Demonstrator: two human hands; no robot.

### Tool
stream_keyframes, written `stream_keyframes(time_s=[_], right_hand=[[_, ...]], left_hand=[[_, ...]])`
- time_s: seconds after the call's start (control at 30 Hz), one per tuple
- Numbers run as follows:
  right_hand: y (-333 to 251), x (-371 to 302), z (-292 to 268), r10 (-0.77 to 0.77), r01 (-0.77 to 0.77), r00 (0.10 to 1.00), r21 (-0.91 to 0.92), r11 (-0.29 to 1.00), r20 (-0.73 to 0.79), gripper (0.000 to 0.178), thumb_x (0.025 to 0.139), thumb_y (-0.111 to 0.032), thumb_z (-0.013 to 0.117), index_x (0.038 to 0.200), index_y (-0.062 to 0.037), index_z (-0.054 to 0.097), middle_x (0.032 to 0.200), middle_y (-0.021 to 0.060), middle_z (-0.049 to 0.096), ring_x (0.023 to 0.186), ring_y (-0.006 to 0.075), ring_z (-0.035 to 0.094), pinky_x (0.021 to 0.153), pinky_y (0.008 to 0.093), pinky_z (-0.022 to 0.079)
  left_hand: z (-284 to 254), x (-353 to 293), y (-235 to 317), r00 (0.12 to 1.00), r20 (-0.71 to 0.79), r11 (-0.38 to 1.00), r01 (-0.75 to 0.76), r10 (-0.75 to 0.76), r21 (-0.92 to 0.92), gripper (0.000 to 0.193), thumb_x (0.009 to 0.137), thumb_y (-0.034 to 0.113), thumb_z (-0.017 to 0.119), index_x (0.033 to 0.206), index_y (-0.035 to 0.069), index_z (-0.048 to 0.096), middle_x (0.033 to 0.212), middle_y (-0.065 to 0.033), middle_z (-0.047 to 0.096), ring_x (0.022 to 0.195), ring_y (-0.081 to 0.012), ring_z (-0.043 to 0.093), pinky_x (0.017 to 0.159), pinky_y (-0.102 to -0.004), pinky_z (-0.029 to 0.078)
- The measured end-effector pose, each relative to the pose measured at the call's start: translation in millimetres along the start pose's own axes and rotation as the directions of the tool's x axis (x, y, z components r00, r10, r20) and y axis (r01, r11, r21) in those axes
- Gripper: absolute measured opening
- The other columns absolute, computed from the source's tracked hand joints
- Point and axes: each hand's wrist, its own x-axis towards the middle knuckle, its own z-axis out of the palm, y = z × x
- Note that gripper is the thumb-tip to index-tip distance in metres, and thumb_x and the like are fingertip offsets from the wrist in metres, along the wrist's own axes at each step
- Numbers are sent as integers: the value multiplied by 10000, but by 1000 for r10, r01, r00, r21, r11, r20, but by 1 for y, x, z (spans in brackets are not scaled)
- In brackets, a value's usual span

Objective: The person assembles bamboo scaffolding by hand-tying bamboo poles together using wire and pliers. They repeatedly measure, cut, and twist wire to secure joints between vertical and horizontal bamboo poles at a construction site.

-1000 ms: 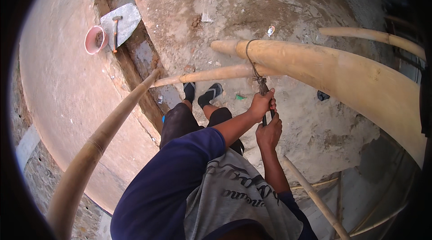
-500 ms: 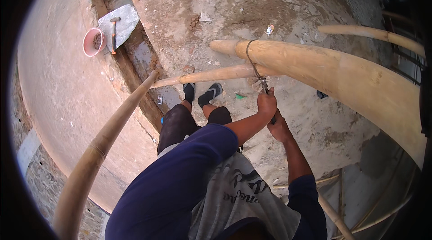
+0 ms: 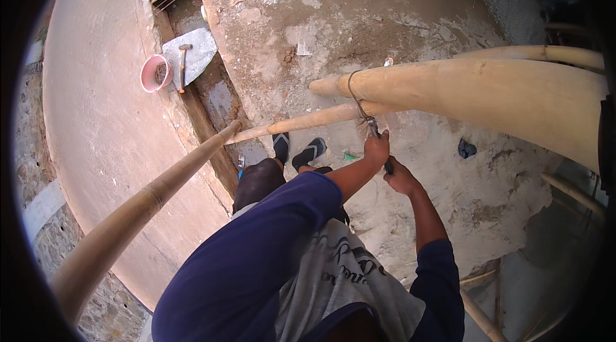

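Observation:
My left hand (image 3: 376, 147) is closed around the upper part of a pair of metal pincers (image 3: 372, 126). Just below it, my right hand (image 3: 402, 178) wraps the dark handle end. The jaws meet the twisted ends of a wire (image 3: 353, 88), which loops over a thick bamboo pole (image 3: 443, 83). A thinner bamboo pole (image 3: 301, 121) runs in under the thick one at the wire. Frayed wire strands show beside the jaws; the exact grip of the jaws is too small to make out.
A long bamboo pole (image 3: 147, 197) slants up from the lower left. Beside a trench, a pink bucket (image 3: 149, 83) stands next to a grey slab (image 3: 200, 47) bearing a hammer (image 3: 183, 66). My feet stand on rough ground below the thin pole. Another pole (image 3: 564, 55) lies behind the thick one.
The view has shifted, so the bucket, hammer and poles sit further right. Both hands keep hold of the pincers at the wire, and the tool now tilts slightly differently.

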Motion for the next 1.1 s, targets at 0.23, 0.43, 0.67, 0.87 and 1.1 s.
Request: stream_keyframes(time_s=[0.23, 0.43, 0.67, 0.87, 1.1], right_hand=[[-13, -44, 7, 76, -61, 971, 74, 995, -225, 845, 734, 49, 471, 1499, -69, 131, 1256, 259, 444, 1167, 407, 472, 1010, 434, 372], [7, -41, 43, -14, -121, 853, -225, 967, -522, 805, 746, 137, 438, 1489, -58, 196, 1393, 261, 367, 1282, 436, 361, 1060, 432, 318], [70, -73, 94, 352, -288, 915, 293, 912, -195, 646, 755, 66, 426, 1397, 19, 379, 1246, 195, 535, 1178, 311, 528, 966, 372, 409], [-85, -135, 102, -300, 303, 947, -10, 953, 114, 752, 668, 66, 426, 1414, -7, 362, 1378, 216, 435, 1302, 335, 400, 1087, 348, 295], [-313, -113, 167, -543, 648, 542, 92, 756, 641, 820, 727, 39, 491, 1488, -57, 200, 1510, 220, 245, 1419, 339, 215, 1161, 381, 185]], left_hand=[[-168, -49, 30, 751, 649, 912, -172, -124, 373, 575, 896, 481, 545, 1226, 10, 553, 1087, -181, 639, 1063, -321, 586, 930, -392, 448], [-433, -45, -125, 988, -51, 617, -51, 146, 785, 478, 874, 350, 541, 1187, -10, 572, 1093, -273, 628, 1064, -387, 597, 914, -435, 469], [-557, -215, -337, 838, -505, 660, 502, -209, 560, 411, 822, 296, 562, 1044, -41, 637, 1061, -259, 647, 1020, -377, 619, 893, -412, 488], [-476, -256, -232, 918, -396, 995, 61, -23, 83, 714, 786, 421, 710, 1282, -44, 492, 1239, -251, 569, 1133, -333, 569, 970, -380, 444], [-462, -287, -145, 798, -76, 716, -489, 598, 498, 1033, 637, 561, 789, 1378, -4, 342, 1371, -222, 409, 1361, -322, 329, 1109, -397, 291]])
